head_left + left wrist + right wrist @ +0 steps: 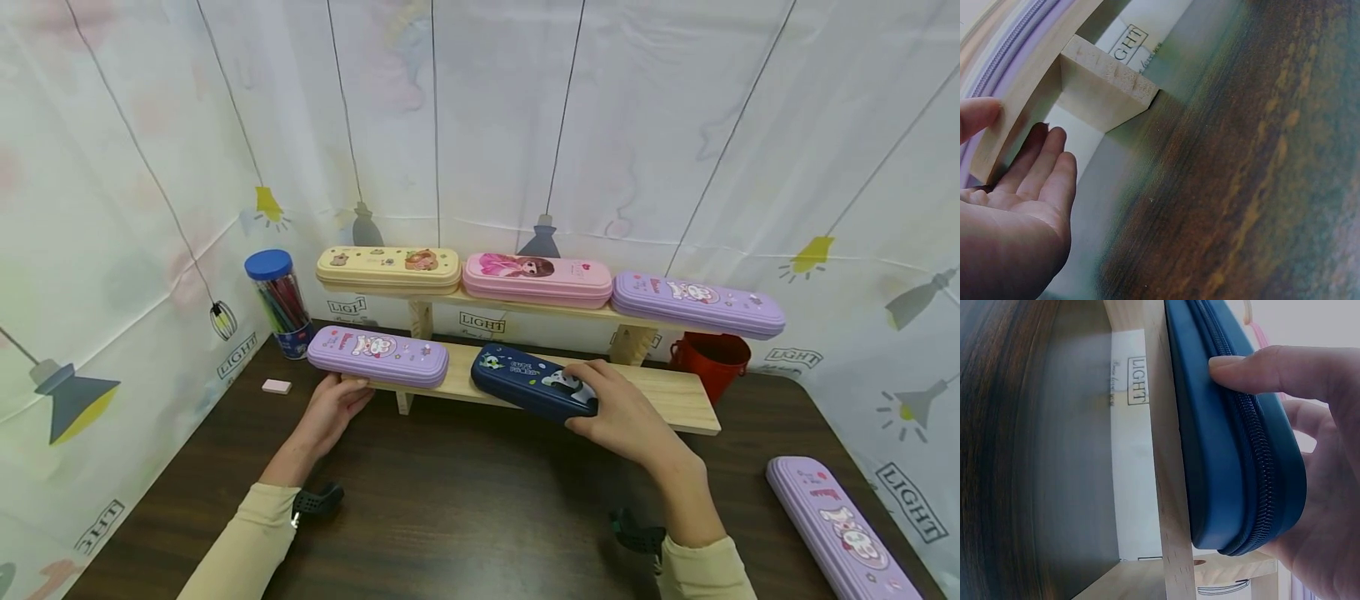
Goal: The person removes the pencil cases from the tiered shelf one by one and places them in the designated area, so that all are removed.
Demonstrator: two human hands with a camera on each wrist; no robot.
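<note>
A navy pencil case with a panda print lies at an angle on the lower board of a two-tier wooden shelf. My right hand grips its right end; in the right wrist view the thumb presses beside the zipper. At the shelf's left end, my left hand holds the lower board, fingers beneath it and thumb at its front edge, as the left wrist view shows. Just above that hand sits a purple pencil case on the same board.
Yellow, pink and purple pencil cases line the upper board. Another purple case lies on the dark table at right. A blue-lidded pen tub and an eraser are at left; a red bucket stands behind the shelf's right end.
</note>
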